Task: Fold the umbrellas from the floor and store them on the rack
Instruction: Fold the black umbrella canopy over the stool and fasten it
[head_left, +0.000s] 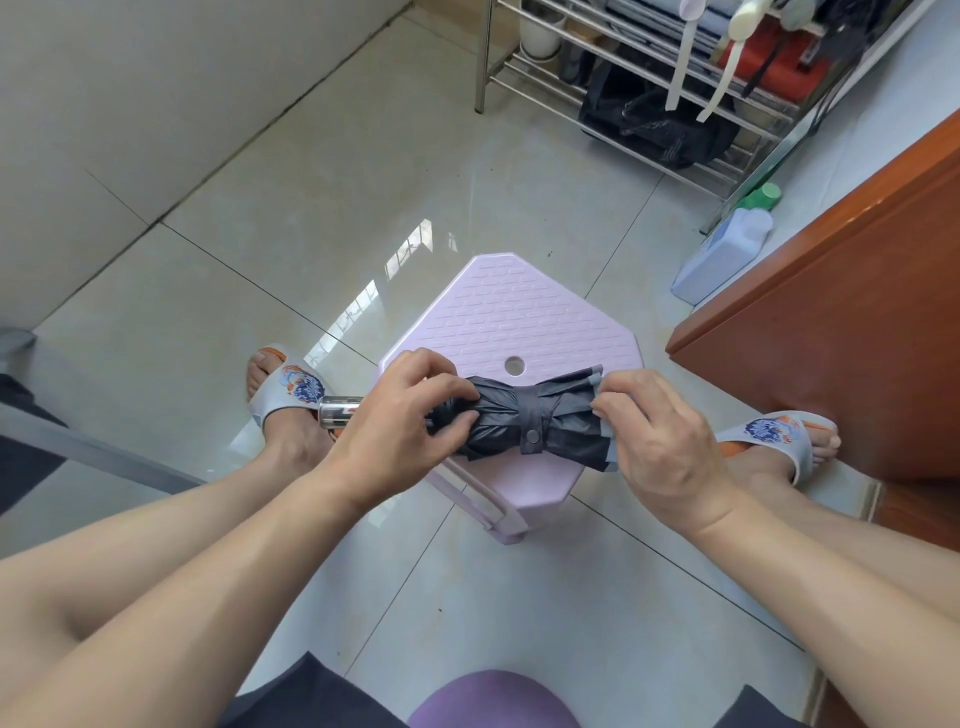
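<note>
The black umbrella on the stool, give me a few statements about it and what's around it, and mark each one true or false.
1. The black umbrella lies on a pink stool. True.
2. Its strap hangs loose and unsnapped. False: the strap is wrapped round the canopy and snapped shut.
3. The left hand grips the umbrella near its clear handle. True.
4. The right hand rests idle on the floor. False: it pinches the canopy's edge.
5. The metal rack stands behind the person. False: it stands ahead, to the right.
</note>
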